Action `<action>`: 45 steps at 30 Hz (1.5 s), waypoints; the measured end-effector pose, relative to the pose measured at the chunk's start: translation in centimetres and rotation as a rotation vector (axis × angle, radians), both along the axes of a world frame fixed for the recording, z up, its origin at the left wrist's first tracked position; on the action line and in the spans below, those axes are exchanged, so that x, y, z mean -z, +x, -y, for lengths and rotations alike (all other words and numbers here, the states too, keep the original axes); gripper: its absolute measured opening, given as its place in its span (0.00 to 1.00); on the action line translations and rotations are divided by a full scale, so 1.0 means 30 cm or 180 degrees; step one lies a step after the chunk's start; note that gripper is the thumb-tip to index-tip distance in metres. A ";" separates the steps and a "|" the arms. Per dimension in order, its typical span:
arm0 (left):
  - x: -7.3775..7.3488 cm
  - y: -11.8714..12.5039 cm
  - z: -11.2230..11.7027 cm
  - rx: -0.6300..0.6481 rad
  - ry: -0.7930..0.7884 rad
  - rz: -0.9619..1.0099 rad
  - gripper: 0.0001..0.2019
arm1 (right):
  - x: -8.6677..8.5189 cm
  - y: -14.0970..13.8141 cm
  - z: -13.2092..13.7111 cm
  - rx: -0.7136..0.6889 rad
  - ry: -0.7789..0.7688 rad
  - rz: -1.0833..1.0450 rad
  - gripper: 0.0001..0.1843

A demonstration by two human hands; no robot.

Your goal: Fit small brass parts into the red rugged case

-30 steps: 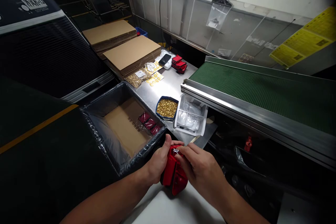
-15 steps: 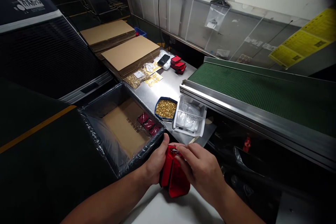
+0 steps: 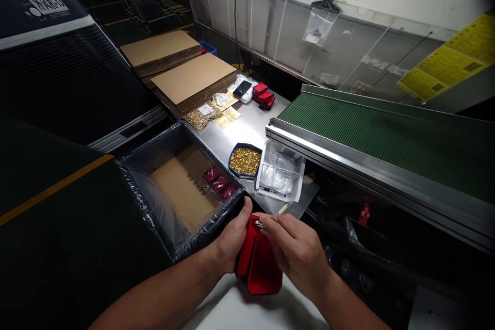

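My left hand (image 3: 235, 240) is wrapped round the far left side of a small red box (image 3: 266, 267) with dark edges, thumb pointing up. The box stands opened out in a V, its red inner faces turned toward me. Fingers of my right hand (image 3: 296, 247) are pinched at the box's upper end on a small shiny metal piece (image 3: 259, 224); its exact kind is too small to tell. Below the box lies a white surface (image 3: 232, 301). Just beyond my hands are a blue tray of gold-coloured small parts (image 3: 245, 160) and a white bin of clear plastic bags (image 3: 297, 193).
At the left stands a plastic-lined crate (image 3: 133, 185) with wrapped dark red items (image 3: 219, 183) on cardboard. A green conveyor belt (image 3: 371, 134) runs along the right. Cardboard stacks (image 3: 193, 80), a phone (image 3: 242, 88) and stacked red boxes (image 3: 263, 96) sit farther back.
My right fingers have shifted slightly at the box's top, and more of the shiny metal piece shows. The box has moved a little toward me; my left hand keeps its hold.
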State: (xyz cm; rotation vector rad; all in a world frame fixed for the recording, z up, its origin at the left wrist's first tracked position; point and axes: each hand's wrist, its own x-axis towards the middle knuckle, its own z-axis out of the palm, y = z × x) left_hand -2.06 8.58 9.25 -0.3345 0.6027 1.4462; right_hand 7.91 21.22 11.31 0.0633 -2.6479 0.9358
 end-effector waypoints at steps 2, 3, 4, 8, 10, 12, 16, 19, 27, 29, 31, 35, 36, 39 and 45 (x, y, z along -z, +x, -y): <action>0.004 -0.001 -0.001 -0.0097 0.0023 0.0028 0.34 | 0.007 0.006 -0.005 0.0204 -0.0050 -0.0142 0.18; 0.007 -0.001 -0.001 -0.0140 0.0040 0.0039 0.34 | 0.009 0.007 -0.008 0.0283 -0.0021 -0.0177 0.18; 0.010 -0.002 0.000 -0.0179 0.0057 0.0044 0.33 | 0.010 0.007 -0.011 0.0309 0.0039 -0.0172 0.17; 0.019 -0.007 0.003 -0.0145 0.0075 0.0106 0.33 | 0.005 -0.004 -0.014 0.0080 0.0257 -0.0044 0.17; 0.017 -0.009 0.001 -0.0131 0.0113 0.0158 0.33 | 0.001 -0.009 -0.011 0.0032 0.0305 -0.0076 0.17; 0.012 -0.011 -0.002 -0.0134 0.0160 0.0216 0.32 | -0.003 -0.012 -0.006 0.0061 0.0332 -0.0117 0.16; 0.006 -0.014 -0.010 -0.0153 0.0136 0.0259 0.32 | -0.006 -0.018 -0.004 0.0074 0.0437 -0.0106 0.14; 0.011 -0.013 -0.011 -0.0114 0.0118 0.0249 0.32 | 0.000 -0.020 -0.012 0.0047 0.0436 -0.0103 0.15; -0.008 -0.027 -0.003 -0.0172 -0.0058 0.0055 0.38 | 0.016 0.039 -0.012 0.0794 -0.0983 -0.0545 0.17; -0.026 -0.023 -0.013 -0.0408 -0.0065 0.0214 0.39 | 0.019 0.057 0.009 0.0537 -0.1196 -0.0723 0.18; -0.038 -0.013 -0.028 -0.0590 0.0012 0.0371 0.40 | 0.028 0.064 0.032 0.0179 -0.1242 -0.0878 0.17; -0.015 0.009 -0.045 -0.0738 -0.0516 -0.0213 0.37 | 0.051 0.036 0.054 0.0810 -0.1854 -0.0856 0.07; -0.004 0.012 -0.041 -0.0848 -0.0827 -0.0741 0.34 | 0.053 0.022 0.052 0.1219 -0.2313 -0.0709 0.08; 0.011 0.017 -0.008 -0.0987 -0.1264 -0.3071 0.23 | 0.047 -0.013 0.037 0.1937 -0.3822 -0.0211 0.14; -0.051 0.040 0.050 -0.0235 -0.0191 -0.5291 0.18 | 0.039 -0.017 0.024 0.1774 -0.4499 -0.0092 0.17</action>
